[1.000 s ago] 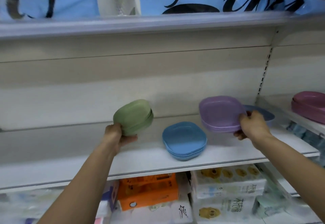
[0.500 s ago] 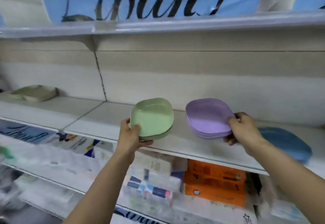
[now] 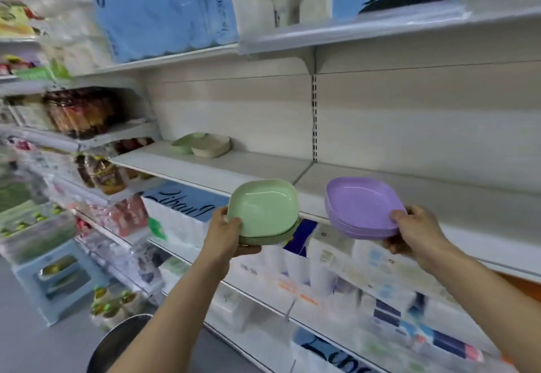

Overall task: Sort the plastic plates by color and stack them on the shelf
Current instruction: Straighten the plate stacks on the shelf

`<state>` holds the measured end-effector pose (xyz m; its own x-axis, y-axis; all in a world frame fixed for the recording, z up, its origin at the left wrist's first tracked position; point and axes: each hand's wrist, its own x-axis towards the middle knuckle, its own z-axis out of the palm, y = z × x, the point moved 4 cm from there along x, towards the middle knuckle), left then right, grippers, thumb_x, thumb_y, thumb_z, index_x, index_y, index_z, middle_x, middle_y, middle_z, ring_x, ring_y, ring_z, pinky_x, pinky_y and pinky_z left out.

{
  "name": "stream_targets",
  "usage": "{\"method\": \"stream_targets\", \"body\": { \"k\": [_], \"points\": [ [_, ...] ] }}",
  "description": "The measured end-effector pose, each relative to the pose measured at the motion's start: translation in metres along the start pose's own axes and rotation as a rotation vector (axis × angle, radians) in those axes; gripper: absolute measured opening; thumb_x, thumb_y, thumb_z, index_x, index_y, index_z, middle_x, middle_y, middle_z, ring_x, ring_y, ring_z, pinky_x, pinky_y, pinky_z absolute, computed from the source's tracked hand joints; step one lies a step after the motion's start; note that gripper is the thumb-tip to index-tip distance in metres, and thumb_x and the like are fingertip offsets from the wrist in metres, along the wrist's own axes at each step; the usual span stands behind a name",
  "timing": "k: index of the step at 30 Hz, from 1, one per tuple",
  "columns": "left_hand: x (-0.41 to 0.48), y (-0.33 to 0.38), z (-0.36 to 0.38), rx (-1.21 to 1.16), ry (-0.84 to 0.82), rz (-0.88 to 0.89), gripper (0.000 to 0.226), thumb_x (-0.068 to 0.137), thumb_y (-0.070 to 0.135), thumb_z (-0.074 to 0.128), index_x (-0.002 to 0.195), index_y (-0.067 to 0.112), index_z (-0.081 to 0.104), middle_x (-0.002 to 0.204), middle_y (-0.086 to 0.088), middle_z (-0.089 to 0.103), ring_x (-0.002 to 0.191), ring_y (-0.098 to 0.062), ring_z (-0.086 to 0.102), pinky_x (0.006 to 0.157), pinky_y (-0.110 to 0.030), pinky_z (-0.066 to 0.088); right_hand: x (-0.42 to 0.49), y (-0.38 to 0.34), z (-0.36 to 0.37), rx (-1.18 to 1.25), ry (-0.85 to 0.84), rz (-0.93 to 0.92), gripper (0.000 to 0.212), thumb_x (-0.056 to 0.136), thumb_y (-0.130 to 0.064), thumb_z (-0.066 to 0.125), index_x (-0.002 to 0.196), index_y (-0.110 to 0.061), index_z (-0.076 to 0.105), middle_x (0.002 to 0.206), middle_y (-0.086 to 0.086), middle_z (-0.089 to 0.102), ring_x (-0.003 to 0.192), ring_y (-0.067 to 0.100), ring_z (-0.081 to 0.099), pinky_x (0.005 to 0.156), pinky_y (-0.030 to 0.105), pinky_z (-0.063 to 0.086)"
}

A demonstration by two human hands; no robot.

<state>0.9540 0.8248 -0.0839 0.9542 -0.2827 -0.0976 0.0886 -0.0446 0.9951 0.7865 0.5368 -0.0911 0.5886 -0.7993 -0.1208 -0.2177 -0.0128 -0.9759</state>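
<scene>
Head view: only one camera, so everything here comes from it.
Left hand (image 3: pixel 227 232): thumb hooked over the near rim and the other fingers curled underneath, clamped on the green stack (image 3: pixel 263 211).
Green stack: several plates nested together, bowl side up. It's held in the air just in front of the shelf (image 3: pixel 251 167) at about the height of its front edge, not resting on it.
Right hand (image 3: pixel 415 232): same kind of grip, thumb on top and fingers wrapped under the rim of the purple stack (image 3: pixel 363 208).
Purple stack: a thicker pile, tilted a little and hovering at the shelf's front lip. I can't tell if the bottom plate touches the board.
Already on the shelf: some green plates (image 3: pixel 186 142) and beige plates (image 3: pixel 211 146) at its far left end, back near the wall panel and touching each other.
Done so far: looks to me like the sorting itself is mostly done – each hand has one colour only.
Left to do: both held stacks need setting down on the shelf, and my guess is green goes with the green at the far end.
Under the shelf: tissue packs (image 3: pixel 322 258), all blurry.
On the floor, well below the shelf's left end: a blue stool (image 3: pixel 58 279).
</scene>
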Motion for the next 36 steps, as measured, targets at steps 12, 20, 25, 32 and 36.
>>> {"method": "stream_targets", "body": {
  "k": [12,20,25,32,36],
  "points": [
    [0.131,-0.005,-0.091,-0.042,0.003,-0.089,0.033,0.099,0.008,0.04,0.132,0.012,0.038,0.114,-0.016,0.053,0.065,-0.034,0.07,0.06,-0.042,0.061,0.05,-0.033,0.159,-0.001,-0.071,0.007,0.009,0.098,-0.009,0.041,0.103,-0.004,0.046,0.066,0.022,0.057,0.042,0.028,0.051,0.036,0.029,0.048],
    [0.257,0.014,-0.123,0.035,-0.008,-0.113,0.033,0.1,0.011,0.041,0.132,0.015,0.035,0.112,-0.014,0.053,0.061,-0.035,0.07,0.057,-0.04,0.061,0.131,-0.064,0.266,0.016,-0.073,0.017,0.014,0.099,-0.011,0.043,0.088,-0.004,0.049,0.068,0.019,0.055,0.041,0.027,0.051,0.035,0.03,0.049],
    [0.327,0.026,-0.127,0.092,-0.075,-0.123,0.027,0.1,0.012,0.041,0.126,0.018,0.036,0.115,-0.014,0.054,0.067,-0.042,0.07,0.06,-0.04,0.061,0.176,-0.077,0.314,-0.011,-0.056,0.027,0.021,0.098,-0.011,0.041,0.084,-0.003,0.055,0.066,0.018,0.06,0.037,0.026,0.054,0.042,0.035,0.053],
    [0.403,0.019,-0.102,0.084,-0.166,-0.16,0.027,0.099,0.014,0.044,0.126,0.015,0.04,0.121,-0.017,0.056,0.085,-0.038,0.068,0.05,-0.038,0.059,0.206,-0.078,0.338,-0.044,0.087,0.096,0.025,0.096,-0.015,0.043,0.084,0.003,0.055,0.069,0.023,0.06,0.051,0.031,0.055,0.049,0.043,0.053],
    [0.432,0.024,-0.09,0.251,-0.264,-0.073,0.029,0.098,0.019,0.039,0.126,0.021,0.04,0.127,-0.012,0.056,0.096,-0.036,0.067,0.059,-0.04,0.061,0.216,-0.078,0.341,-0.296,0.156,0.072,0.03,0.09,-0.023,0.042,0.09,0.001,0.06,0.079,0.026,0.066,0.072,0.038,0.065,0.057,0.038,0.048]
  ]
}}
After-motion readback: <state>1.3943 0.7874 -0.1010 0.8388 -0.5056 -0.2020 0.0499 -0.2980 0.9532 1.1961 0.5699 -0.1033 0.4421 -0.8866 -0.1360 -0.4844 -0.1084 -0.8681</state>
